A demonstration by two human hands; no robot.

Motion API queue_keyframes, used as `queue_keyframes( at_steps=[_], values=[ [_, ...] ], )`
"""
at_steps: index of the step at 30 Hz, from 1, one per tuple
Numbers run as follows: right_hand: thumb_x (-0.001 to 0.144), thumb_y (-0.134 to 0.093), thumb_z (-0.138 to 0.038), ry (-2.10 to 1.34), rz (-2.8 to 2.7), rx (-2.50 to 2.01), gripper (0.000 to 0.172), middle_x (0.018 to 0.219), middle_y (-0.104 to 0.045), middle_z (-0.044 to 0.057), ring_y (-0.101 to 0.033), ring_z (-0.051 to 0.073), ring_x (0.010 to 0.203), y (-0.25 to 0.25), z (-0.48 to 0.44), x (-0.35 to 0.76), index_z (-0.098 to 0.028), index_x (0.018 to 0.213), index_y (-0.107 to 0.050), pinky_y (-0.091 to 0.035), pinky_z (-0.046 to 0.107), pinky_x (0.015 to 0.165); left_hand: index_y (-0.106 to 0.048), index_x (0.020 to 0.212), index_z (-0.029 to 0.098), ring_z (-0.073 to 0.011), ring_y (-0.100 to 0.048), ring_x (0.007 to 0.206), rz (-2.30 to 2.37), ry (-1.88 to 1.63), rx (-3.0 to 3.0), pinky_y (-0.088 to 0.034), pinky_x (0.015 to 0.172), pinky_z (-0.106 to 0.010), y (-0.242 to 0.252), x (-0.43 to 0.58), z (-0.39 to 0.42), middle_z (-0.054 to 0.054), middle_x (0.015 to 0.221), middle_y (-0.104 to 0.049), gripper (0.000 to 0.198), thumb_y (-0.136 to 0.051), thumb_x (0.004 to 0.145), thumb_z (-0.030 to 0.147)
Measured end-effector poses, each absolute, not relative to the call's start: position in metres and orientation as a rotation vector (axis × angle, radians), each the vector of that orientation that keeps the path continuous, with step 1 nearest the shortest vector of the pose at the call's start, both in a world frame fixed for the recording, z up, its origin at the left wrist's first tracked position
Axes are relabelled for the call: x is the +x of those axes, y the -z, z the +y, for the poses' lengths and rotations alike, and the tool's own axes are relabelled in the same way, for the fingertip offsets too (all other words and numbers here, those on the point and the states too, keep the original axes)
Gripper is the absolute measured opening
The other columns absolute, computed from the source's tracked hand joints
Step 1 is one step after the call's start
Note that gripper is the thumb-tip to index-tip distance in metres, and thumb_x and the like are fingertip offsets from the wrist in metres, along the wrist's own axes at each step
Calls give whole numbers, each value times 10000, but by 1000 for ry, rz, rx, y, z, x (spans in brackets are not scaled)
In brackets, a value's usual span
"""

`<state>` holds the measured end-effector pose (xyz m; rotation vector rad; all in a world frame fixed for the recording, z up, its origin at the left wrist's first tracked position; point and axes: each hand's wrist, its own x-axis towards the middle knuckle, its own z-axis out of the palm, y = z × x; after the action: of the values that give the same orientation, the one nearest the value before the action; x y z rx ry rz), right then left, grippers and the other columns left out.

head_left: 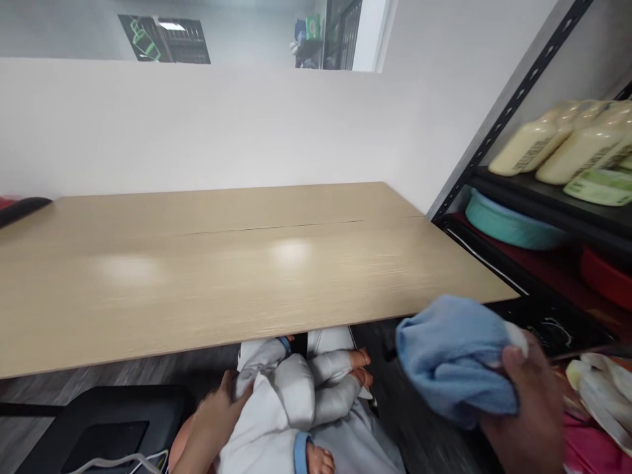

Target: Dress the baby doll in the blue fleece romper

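A baby doll (293, 392) in white clothes with blue cuffs lies across my lap, below the table's front edge. Its bare feet point right, and one hand shows at the bottom. My left hand (220, 411) is closed round the doll's upper sleeve, with thumb and fingers on the white fabric. On the right, my right hand (528, 401) grips a bunched light-blue cloth (454, 359) with a bit of white at its edge. The cloth is held up off the table, beside its front right corner. Most of the doll's head is hidden by my left arm.
A wooden table (237, 270) spans the front against a white wall. At right, a black shelf (582, 214) holds pale bottles (530, 145) and a teal basin (513, 220). A black chair (113, 411) with a cable stands lower left. Clothes (600, 395) lie lower right.
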<state>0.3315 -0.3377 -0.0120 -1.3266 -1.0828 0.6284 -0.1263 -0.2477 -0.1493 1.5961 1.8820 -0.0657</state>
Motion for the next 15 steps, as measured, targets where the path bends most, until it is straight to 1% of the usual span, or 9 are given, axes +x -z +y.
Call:
queue_keyframes(
  at_steps=[2,3,6,8,10,12,13,15],
  values=[
    [1050,-552,-606,-670,-940,-1272,325,791,-671,44,-575,246,563,14,-328,305,-362,1230,-670,-486,365,477,-534,1519,107,-414,-721,1347,1878,51,1599,-540,1089,-448,150,-127,-248,-270,1360,-772,675,-434,1043,575],
    [1031,-577,-624,-678,-899,-1247,352,782,-642,37,-556,230,564,18,-322,293,-324,1188,-670,-469,346,470,-545,1519,112,-415,-731,1329,1881,37,1598,-548,1074,-448,151,-127,-248,-266,1340,-781,676,-448,1036,575],
    [982,-709,-585,-613,-1016,-1293,335,672,-495,-47,-450,159,536,48,-302,270,-267,965,-603,-372,265,477,-660,1432,179,-433,-761,1263,1910,-20,1585,-579,1022,-457,153,-129,-249,-229,1299,-809,593,-553,980,547],
    [984,-736,-544,-571,-1205,-1449,344,664,-487,-64,-458,144,577,83,-289,265,-251,904,-574,-383,257,554,-724,1343,231,-427,-757,1271,1921,-44,1576,-586,1018,-457,154,-132,-252,-194,1310,-815,499,-569,970,524],
    [984,-706,-583,-549,-1334,-1602,395,629,-428,-85,-440,138,571,125,-280,268,-252,850,-538,-374,259,582,-731,1313,241,-400,-742,1306,1917,-76,1572,-575,1063,-455,154,-134,-254,-176,1325,-812,495,-455,1027,537],
    [935,-685,-691,-489,-1331,-1701,492,591,-389,-95,-417,139,537,165,-274,279,-269,783,-481,-363,266,562,-721,1305,213,-383,-728,1331,1912,-123,1560,-551,1121,-470,153,-138,-253,-186,1335,-804,598,-287,1074,555],
    [927,-648,-740,-459,-1294,-1761,516,579,-394,-93,-427,147,531,181,-272,286,-275,780,-479,-364,273,556,-715,1305,190,-387,-715,1350,1925,-141,1553,-538,1145,-484,152,-140,-250,-203,1357,-791,652,-233,1079,566],
    [925,-563,-807,-415,-1220,-1859,546,572,-430,-80,-480,173,544,206,-266,299,-283,792,-482,-388,285,565,-706,1316,143,-409,-673,1408,1977,-144,1542,-514,1178,-509,151,-145,-241,-242,1430,-746,706,-221,1071,594]
  ],
)
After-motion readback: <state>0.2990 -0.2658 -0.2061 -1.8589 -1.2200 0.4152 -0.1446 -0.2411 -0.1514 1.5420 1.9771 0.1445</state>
